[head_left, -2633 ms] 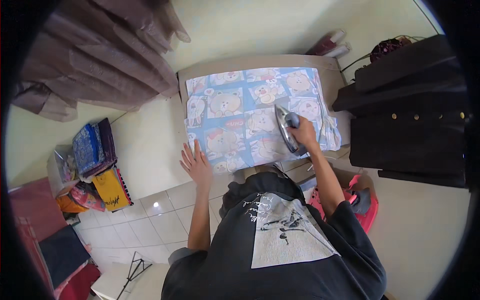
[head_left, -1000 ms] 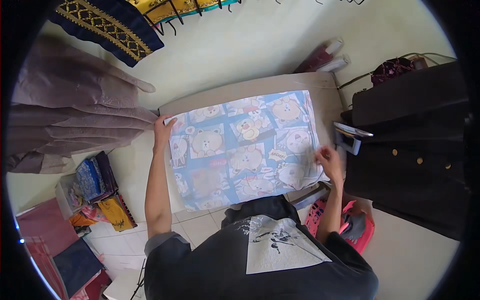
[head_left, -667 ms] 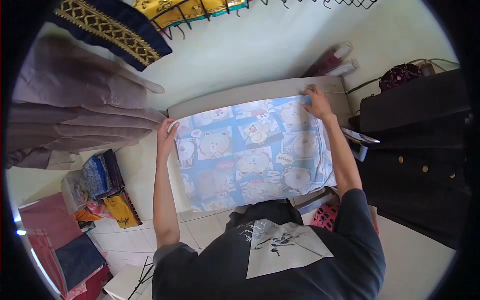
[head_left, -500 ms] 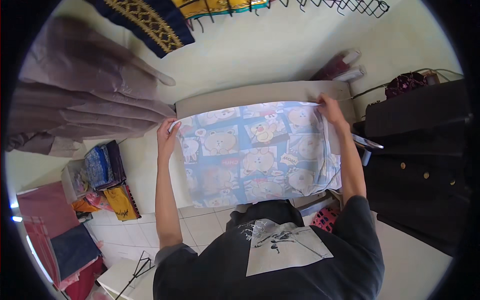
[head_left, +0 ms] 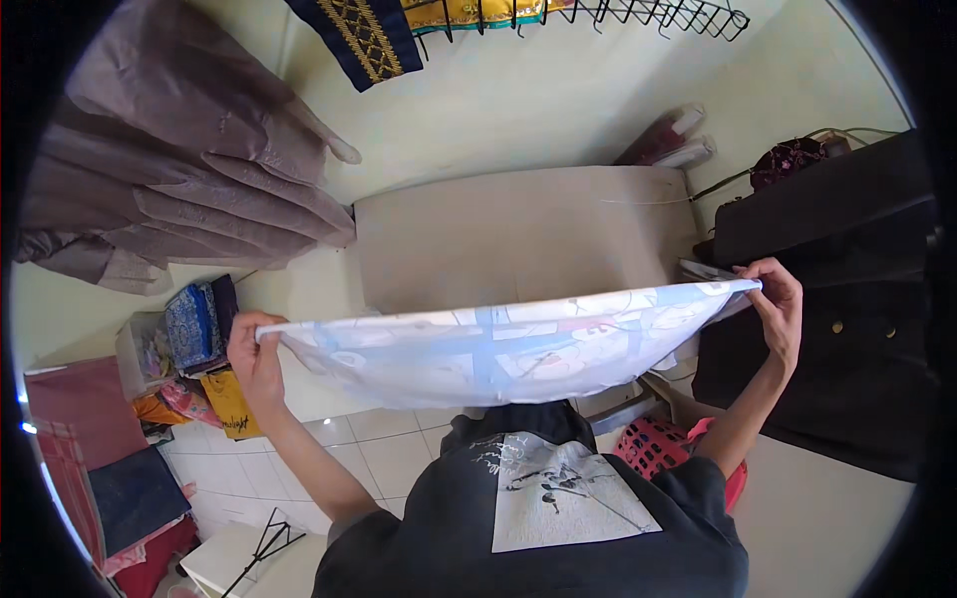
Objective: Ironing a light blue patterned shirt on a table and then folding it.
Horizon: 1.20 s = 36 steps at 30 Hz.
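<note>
A light blue and white cloth [head_left: 478, 349] with cartoon animal prints is stretched between my two hands. My left hand [head_left: 257, 364] pinches its left corner between thumb and fingers. At the opposite corner my right hand [head_left: 783, 309] is closed on the edge in the same way. The top edge runs nearly straight, and the rest sags toward my body, hanging above the near side of a beige padded surface [head_left: 518, 234]. Whether the cloth is a pillowcase or a small sheet I cannot tell.
A mauve garment [head_left: 189, 169] hangs at the left, above stacked folded clothes [head_left: 194, 329]. Dark jackets [head_left: 827, 329] hang at the right, near a pink plastic basket [head_left: 653, 448]. A black wire rack [head_left: 668, 15] is on the wall. A white table [head_left: 244, 558] stands lower left.
The cloth has come off the padded surface and nearer to my body. My hands have moved apart, pulling it wide, and more of the beige surface shows.
</note>
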Each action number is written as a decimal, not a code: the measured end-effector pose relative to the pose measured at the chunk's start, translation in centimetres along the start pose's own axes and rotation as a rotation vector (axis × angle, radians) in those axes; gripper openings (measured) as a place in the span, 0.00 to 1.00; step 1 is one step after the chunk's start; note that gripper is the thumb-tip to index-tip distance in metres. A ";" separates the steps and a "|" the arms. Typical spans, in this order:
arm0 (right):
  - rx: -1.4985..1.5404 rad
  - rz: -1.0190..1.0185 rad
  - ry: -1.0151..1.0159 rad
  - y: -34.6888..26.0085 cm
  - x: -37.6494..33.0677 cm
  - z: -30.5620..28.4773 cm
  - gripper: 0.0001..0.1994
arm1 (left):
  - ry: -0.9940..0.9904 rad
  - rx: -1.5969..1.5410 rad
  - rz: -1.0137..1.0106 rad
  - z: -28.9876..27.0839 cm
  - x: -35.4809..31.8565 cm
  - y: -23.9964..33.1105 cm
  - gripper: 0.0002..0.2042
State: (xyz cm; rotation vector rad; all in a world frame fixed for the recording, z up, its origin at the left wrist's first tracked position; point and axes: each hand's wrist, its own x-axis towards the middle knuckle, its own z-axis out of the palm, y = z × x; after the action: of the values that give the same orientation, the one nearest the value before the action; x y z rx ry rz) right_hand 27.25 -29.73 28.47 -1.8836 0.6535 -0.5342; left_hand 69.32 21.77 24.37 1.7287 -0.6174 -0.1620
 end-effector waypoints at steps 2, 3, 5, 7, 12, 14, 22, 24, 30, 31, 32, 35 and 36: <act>0.033 0.030 -0.020 -0.2 1.2 -0.3 0.05 | 0.007 -0.020 0.027 0.4 2.2 0.6 0.09; -0.004 0.038 -0.004 -0.5 2.0 -0.1 0.05 | 0.010 -0.039 0.046 0.7 3.4 0.6 0.10; -0.087 0.022 -0.032 -0.3 4.2 -0.1 0.05 | -0.022 -0.025 0.047 1.0 5.6 0.0 0.10; -0.093 -0.008 -0.074 0.9 7.3 0.4 0.04 | -0.017 -0.025 -0.022 2.5 8.3 -0.8 0.09; -0.093 -0.058 -0.195 6.3 16.9 3.1 0.05 | -0.087 -0.089 -0.102 7.2 15.2 -8.7 0.10; -0.120 -0.053 -0.284 9.0 20.8 4.1 0.05 | -0.090 -0.076 -0.146 8.5 17.7 -13.1 0.11; -0.097 0.121 -0.288 20.3 28.8 8.0 0.06 | 0.068 -0.019 -0.055 13.8 19.9 -21.0 0.16; -0.120 0.129 -0.279 21.8 29.6 8.8 0.06 | 0.095 0.083 -0.036 13.6 19.7 -21.6 0.14; -0.229 0.138 -0.136 25.6 29.1 10.4 0.09 | 0.175 0.525 -0.110 18.0 18.2 -18.7 0.09; -0.265 0.123 -0.117 26.0 29.1 10.8 0.11 | 0.234 0.614 -0.062 18.7 17.9 -18.6 0.10; -0.303 0.110 -0.095 26.4 29.0 10.8 0.14 | 0.290 0.701 -0.012 19.3 17.8 -18.5 0.11; -0.306 0.165 -0.003 25.9 27.7 12.9 0.21 | 0.285 0.648 0.059 19.4 16.9 -19.3 0.17; -0.408 0.106 0.063 25.2 26.2 13.8 0.24 | 0.276 0.651 0.051 19.3 16.2 -19.7 0.17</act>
State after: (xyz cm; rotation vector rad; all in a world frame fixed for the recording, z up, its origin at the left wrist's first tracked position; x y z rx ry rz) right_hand 50.66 -45.70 1.79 -2.2010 0.9543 -0.4142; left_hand 80.99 -0.29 4.32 2.3024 -0.5388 0.3481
